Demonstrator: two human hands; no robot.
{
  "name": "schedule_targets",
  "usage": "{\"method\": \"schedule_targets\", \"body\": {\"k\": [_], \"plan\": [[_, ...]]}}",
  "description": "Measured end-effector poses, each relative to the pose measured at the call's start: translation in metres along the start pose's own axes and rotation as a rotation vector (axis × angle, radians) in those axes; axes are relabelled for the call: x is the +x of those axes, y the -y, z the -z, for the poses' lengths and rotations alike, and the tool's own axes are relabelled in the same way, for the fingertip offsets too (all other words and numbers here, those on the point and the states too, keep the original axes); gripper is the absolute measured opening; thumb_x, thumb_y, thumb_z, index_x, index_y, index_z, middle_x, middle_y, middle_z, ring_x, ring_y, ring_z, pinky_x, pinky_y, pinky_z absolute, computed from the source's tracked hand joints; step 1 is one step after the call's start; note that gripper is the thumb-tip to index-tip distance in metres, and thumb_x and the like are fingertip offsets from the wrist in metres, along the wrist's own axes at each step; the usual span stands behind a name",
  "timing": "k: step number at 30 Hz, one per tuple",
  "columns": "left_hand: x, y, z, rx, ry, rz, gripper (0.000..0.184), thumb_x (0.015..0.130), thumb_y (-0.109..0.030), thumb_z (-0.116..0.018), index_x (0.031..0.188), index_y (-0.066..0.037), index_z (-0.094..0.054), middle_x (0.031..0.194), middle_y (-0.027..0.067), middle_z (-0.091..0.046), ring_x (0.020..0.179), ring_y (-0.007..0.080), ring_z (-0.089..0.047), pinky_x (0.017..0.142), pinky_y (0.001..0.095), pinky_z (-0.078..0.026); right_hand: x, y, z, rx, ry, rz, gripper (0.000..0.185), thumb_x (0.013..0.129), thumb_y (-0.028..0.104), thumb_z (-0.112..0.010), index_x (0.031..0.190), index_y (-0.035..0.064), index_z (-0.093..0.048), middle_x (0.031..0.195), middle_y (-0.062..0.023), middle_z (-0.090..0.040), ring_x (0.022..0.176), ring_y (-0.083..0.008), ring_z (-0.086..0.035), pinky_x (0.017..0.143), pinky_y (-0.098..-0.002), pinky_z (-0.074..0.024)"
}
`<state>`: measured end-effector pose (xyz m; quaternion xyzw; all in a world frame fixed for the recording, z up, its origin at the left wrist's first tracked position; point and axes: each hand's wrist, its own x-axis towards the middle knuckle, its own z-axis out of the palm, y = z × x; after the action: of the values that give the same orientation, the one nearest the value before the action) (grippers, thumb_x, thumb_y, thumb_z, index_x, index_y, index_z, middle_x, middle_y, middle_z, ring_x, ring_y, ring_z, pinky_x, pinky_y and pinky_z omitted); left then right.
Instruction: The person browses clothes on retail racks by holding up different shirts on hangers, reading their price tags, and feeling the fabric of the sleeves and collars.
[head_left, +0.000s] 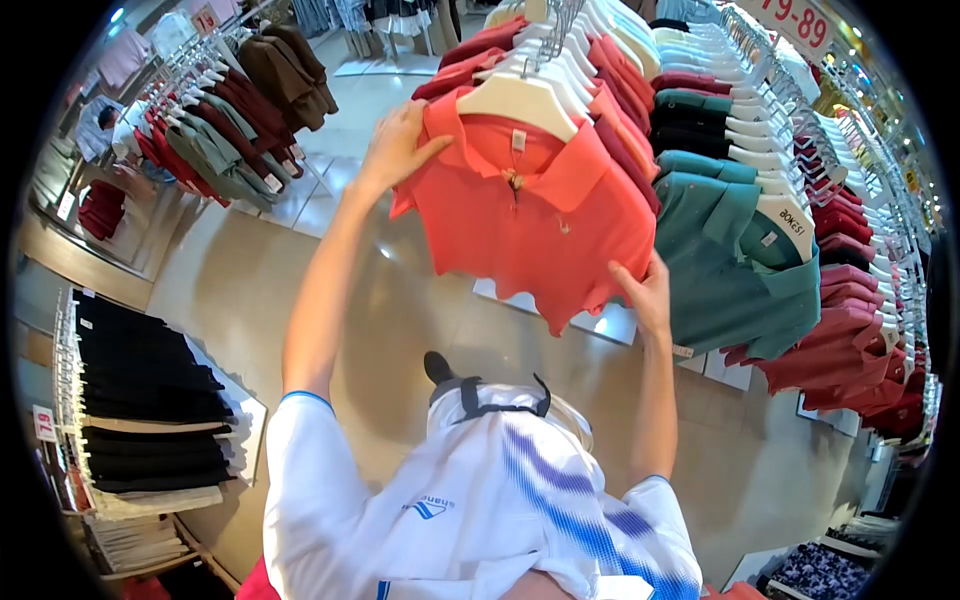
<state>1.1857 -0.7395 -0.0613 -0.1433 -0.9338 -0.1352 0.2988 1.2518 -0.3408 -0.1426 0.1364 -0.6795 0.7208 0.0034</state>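
Observation:
A coral polo shirt (510, 235) hangs on a white hanger (520, 100) at the front of a rack, its collar and buttoned neck facing me. My left hand (398, 150) grips the shirt's shoulder, thumb on the front and fingers partly behind the cloth. Lower down on the other side, my right hand (645, 290) pinches the shirt's edge near the sleeve and hem, with its fingers partly hidden by the fabric. Behind this shirt hang more coral and maroon shirts on white hangers.
Close on the right hangs a teal polo shirt (735, 255), with red shirts (840, 340) beyond. Black garments (150, 390) fill a low rack at left. Another clothes rack (225, 130) stands at upper left. A price sign (795, 25) tops the right rack.

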Motion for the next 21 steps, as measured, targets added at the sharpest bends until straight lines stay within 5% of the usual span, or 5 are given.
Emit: {"method": "schedule_targets", "body": {"k": [3, 8, 15, 19, 21], "plan": [[-0.006, 0.010, -0.006, 0.009, 0.016, 0.018, 0.061, 0.082, -0.040, -0.066, 0.119, 0.003, -0.045, 0.114, 0.0204, -0.054, 0.108, 0.0379, -0.051, 0.090, 0.0446, -0.040, -0.012, -0.062, 0.003, -0.088, 0.102, -0.212, 0.032, 0.080, 0.010, -0.073, 0.105, -0.0020, -0.058, 0.093, -0.0060, -0.065, 0.080, -0.0109, -0.060, 0.071, -0.0255, -0.0477], [-0.014, 0.015, -0.009, -0.083, -0.050, 0.013, 0.060, 0.082, -0.033, -0.069, 0.119, 0.008, -0.044, 0.115, 0.0225, -0.052, 0.110, 0.0387, -0.050, 0.094, 0.0424, -0.040, -0.012, -0.166, -0.005, -0.082, 0.011, -0.211, 0.027, 0.081, 0.015, -0.072, 0.099, 0.0007, -0.059, 0.087, -0.0032, -0.062, 0.076, -0.0098, -0.057, 0.068, -0.0263, -0.0450], [-0.060, -0.011, 0.002, -0.142, -0.294, 0.096, 0.047, 0.083, -0.023, -0.068, 0.113, 0.006, -0.047, 0.106, 0.0200, -0.052, 0.099, 0.0360, -0.052, 0.086, 0.0398, -0.044, -0.011, -0.184, -0.013, -0.078, -0.020, -0.218, 0.025, 0.081, 0.019, -0.073, 0.094, 0.0033, -0.060, 0.084, -0.0025, -0.061, 0.074, -0.0106, -0.054, 0.064, -0.0258, -0.0430], [-0.142, -0.015, -0.046, -0.123, -0.094, 0.161, 0.030, 0.083, -0.018, -0.066, 0.101, 0.003, -0.052, 0.093, 0.0190, -0.055, 0.088, 0.0355, -0.055, 0.076, 0.0407, -0.045, -0.014, -0.184, -0.014, -0.229, -0.077, -0.269, 0.032, 0.078, 0.022, -0.075, 0.097, 0.0013, -0.060, 0.087, -0.0048, -0.063, 0.075, -0.0136, -0.058, 0.064, -0.0283, -0.0461], [-0.183, -0.038, -0.064, -0.266, 0.141, 0.431, 0.024, 0.084, -0.018, -0.064, 0.095, 0.001, -0.054, 0.087, 0.0199, -0.057, 0.084, 0.0379, -0.057, 0.073, 0.0431, -0.046, -0.014, -0.176, -0.020, -0.179, -0.104, -0.270, 0.032, 0.078, 0.021, -0.075, 0.098, 0.0005, -0.061, 0.089, -0.0054, -0.063, 0.075, -0.0147, -0.060, 0.064, -0.0292, -0.0472]]}}
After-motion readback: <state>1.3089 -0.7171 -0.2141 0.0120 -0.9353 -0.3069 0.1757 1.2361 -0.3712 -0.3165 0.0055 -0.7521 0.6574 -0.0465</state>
